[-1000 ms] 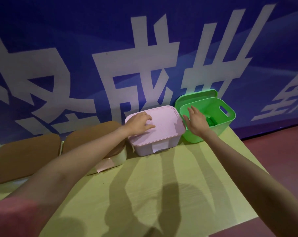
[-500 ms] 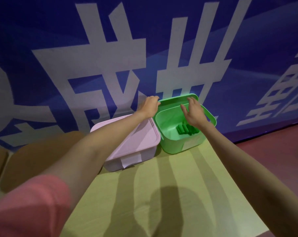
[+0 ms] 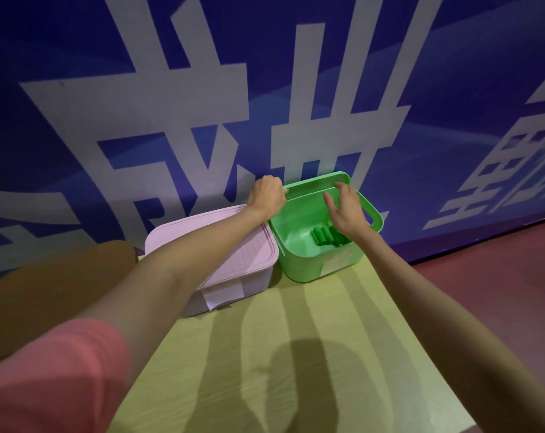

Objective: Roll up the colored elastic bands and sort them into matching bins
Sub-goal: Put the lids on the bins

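Observation:
A green bin [image 3: 308,270] stands at the table's far right with several rolled green bands [image 3: 324,235] on its floor. Its green lid [image 3: 315,182] leans upright behind it against the wall. My left hand [image 3: 266,196] grips the lid's left edge with curled fingers. My right hand [image 3: 347,207] reaches over the bin with fingers spread, its fingertips at the lid's lower face. A pink bin [image 3: 233,295] with its pink lid [image 3: 249,254] on sits left of the green one, under my left forearm.
A brown-lidded bin [image 3: 55,285] lies further left along the wall. The yellow-green table [image 3: 265,354] stretches toward me, its right edge dropping to a red floor [image 3: 499,270]. A blue banner wall [image 3: 265,89] stands right behind the bins.
My left hand left the pink lid and took hold of the green lid's left edge. My right hand rose from the green bin's rim to the lid. The view swung right.

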A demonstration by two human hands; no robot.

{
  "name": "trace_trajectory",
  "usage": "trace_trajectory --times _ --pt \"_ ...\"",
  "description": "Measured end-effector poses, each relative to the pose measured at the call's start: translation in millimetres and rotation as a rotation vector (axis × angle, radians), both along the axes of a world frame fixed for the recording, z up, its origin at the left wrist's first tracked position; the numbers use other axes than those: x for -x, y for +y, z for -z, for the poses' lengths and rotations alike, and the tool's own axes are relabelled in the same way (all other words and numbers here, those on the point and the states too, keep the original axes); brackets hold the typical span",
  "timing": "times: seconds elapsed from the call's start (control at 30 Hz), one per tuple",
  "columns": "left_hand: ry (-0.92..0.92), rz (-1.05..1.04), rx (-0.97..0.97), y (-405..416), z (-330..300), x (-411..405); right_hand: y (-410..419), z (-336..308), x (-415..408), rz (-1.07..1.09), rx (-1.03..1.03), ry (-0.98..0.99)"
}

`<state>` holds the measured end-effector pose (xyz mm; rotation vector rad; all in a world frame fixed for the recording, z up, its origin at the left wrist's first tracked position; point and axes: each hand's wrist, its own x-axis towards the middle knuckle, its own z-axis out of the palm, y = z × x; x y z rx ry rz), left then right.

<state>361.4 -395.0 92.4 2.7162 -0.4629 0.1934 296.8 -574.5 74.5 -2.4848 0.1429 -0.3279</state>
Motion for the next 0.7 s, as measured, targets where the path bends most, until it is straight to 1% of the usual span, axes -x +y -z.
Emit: trace_trajectory --times 0.1,0.17,0.23,0.3,0.37,0.43,0.5,0.57,0.63,0.7 --pt "-0.038 -0.016 0.011 7 -10 5 2 -10 -3 0.030 -0.097 0.015" --pt "-0.075 -0.023 0.040 13 -17 6 3 -18 -9 0.056 -0.230 0.052" --pt "-0.147 -0.005 0.047 16 -26 9 5 -26 -17 0.099 -0.403 0.078" --pt "-0.230 0.036 0.034 18 -35 16 8 -36 -26 0.162 -0.623 0.081" --pt "-0.307 0.075 0.028 17 -42 25 9 -46 -33 0.230 -0.848 0.075" --pt "-0.363 0.116 0.047 16 -44 35 7 -52 -39 0.290 -1.019 0.042" --pt "-0.412 0.170 0.088 15 -41 45 2 -55 -39 0.371 -1.084 -0.012" --pt "-0.457 0.248 0.095 13 -36 54 -4 -54 -34 0.469 -1.055 -0.049" --pt "-0.463 0.332 0.076 12 -30 64 -10 -51 -23 0.523 -1.044 -0.054" --pt "-0.469 0.368 0.037 11 -22 73 -15 -43 -9 0.571 -1.042 -0.077"
